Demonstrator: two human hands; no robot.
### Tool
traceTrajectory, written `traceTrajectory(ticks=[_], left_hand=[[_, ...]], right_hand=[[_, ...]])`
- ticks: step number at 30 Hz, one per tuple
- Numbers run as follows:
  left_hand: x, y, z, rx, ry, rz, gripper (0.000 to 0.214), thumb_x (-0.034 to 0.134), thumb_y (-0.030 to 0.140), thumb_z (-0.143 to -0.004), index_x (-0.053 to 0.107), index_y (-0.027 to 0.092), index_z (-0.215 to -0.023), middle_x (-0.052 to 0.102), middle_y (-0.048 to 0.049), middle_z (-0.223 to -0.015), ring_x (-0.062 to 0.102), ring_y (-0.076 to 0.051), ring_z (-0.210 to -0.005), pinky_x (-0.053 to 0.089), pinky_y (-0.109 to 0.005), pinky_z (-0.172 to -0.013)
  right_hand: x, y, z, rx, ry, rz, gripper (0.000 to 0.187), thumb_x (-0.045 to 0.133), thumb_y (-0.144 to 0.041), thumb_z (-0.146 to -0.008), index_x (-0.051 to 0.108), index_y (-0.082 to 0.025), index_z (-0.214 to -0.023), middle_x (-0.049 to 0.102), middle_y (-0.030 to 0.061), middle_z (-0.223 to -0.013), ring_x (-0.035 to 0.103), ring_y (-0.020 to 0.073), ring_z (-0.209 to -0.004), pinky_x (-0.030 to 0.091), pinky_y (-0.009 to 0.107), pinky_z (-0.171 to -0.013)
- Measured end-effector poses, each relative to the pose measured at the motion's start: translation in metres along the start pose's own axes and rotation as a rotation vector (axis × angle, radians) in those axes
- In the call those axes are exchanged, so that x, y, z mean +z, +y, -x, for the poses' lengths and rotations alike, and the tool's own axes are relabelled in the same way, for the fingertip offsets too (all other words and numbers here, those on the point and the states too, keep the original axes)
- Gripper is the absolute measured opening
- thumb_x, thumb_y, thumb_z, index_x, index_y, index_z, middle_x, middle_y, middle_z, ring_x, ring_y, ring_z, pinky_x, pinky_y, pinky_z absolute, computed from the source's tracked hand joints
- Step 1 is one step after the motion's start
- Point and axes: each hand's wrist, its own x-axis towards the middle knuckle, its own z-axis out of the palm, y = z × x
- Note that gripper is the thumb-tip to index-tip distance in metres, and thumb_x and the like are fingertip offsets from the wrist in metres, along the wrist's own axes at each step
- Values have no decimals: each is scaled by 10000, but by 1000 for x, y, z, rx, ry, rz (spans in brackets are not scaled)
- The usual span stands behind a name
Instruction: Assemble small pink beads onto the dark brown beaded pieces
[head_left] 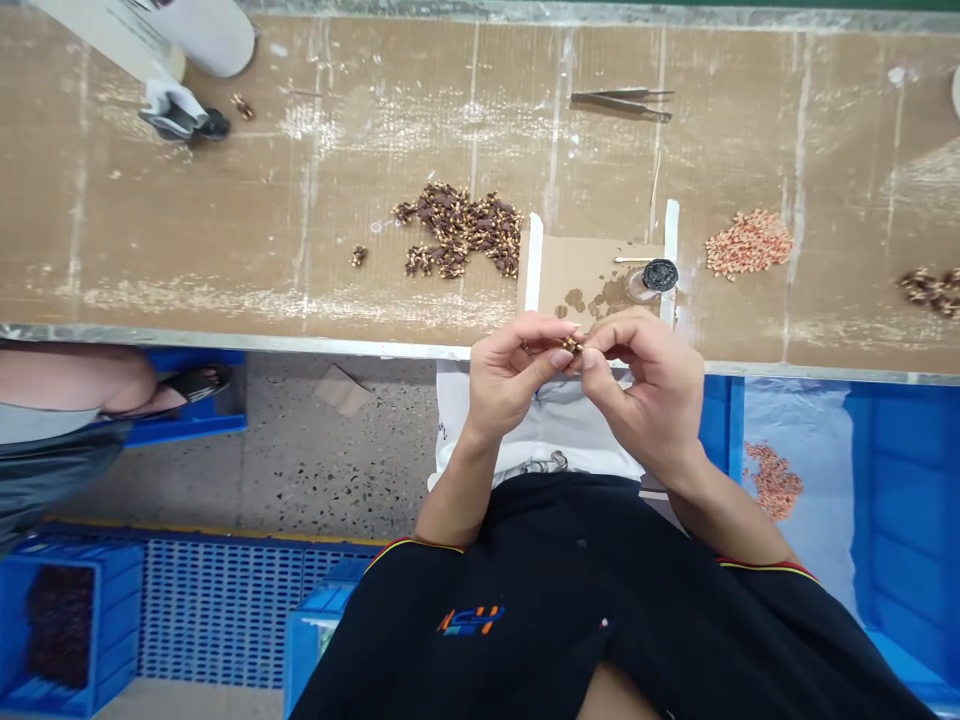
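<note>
Left hand (504, 372): we pinch a small brown-and-gold piece (572, 346) mid-frame | right hand (651, 380): thumb and finger closed on its right edge | upper centre: our loose brown-and-gold pile (461, 228) on the brown-covered bench (225, 220)

There are two hands (508, 375), one pair of tweezers (622, 104), one black-capped jar (654, 278) and two white strips (534, 262).

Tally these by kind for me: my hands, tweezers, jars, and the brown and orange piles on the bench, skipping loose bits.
Hands: 2, left hand and right hand
Tweezers: 1
Jar: 1
Brown piles: 2, one cut off by the picture's edge
Orange pile: 1
Total: 7
</note>
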Motion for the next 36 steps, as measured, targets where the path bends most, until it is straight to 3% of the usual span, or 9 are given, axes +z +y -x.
traceTrajectory(ticks=[8,18,24,29,36], left_hand=[[1,5,2,36,12,-50,295,895,556,-887,837,274,-955,796,-28,-898,754,-146,-773,647,-280,-616],[-3,2,3,66,-11,-81,238,887,544,-901,872,317,-973,760,-23,-861,723,-143,-761,641,-302,-646],[-9,-1,4,5,-28,-121,294,903,609,-857,900,336,-967,728,-26,-826,689,-140,-731,616,-301,-623],[-13,2,3,80,-73,-115,148,905,459,-902,905,415,-1043,701,1,-785,650,-109,-667,588,-269,-592],[-19,7,0,41,-116,-205,186,909,507,-886,906,406,-1042,704,11,-756,635,-114,-624,580,-299,-599]], right_hand=[[0,1,1,-79,8,75,171,648,-163,-958,593,-273,-839,717,-1,-818,664,156,-716,547,304,-635],[-1,2,1,-30,-33,104,154,635,-186,-939,579,-275,-826,702,2,-817,643,163,-701,544,314,-632],[-7,2,-3,23,-137,152,145,617,-219,-920,577,-272,-791,686,3,-783,600,163,-666,522,314,-636],[-10,1,-8,49,-187,67,139,612,-211,-895,577,-256,-768,683,-4,-758,580,148,-656,500,293,-641],[-16,8,-15,226,-315,-88,137,678,-267,-896,659,-231,-764,713,0,-729,612,145,-661,508,281,-631]])
